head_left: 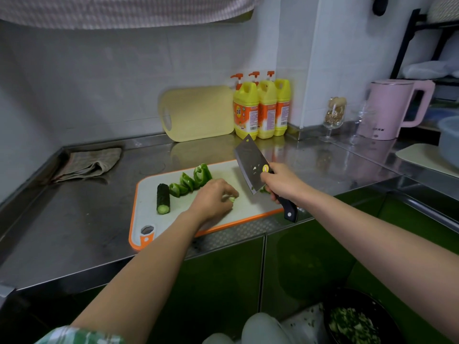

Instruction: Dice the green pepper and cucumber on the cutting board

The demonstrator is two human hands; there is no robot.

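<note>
Cucumber left of pepper pieces

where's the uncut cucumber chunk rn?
Head view: the cucumber piece lies on the left part of the cutting board, just left of the green pepper pieces and apart from the left hand.

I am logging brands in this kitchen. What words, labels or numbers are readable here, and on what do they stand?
None can be read.
Three yellow detergent bottles: orange labels with print and barcodes, too blurred.
Pink kettle: dark lettering low on its body, too small.
Cleaver: round yellow sticker near the handle, print unreadable.
</note>
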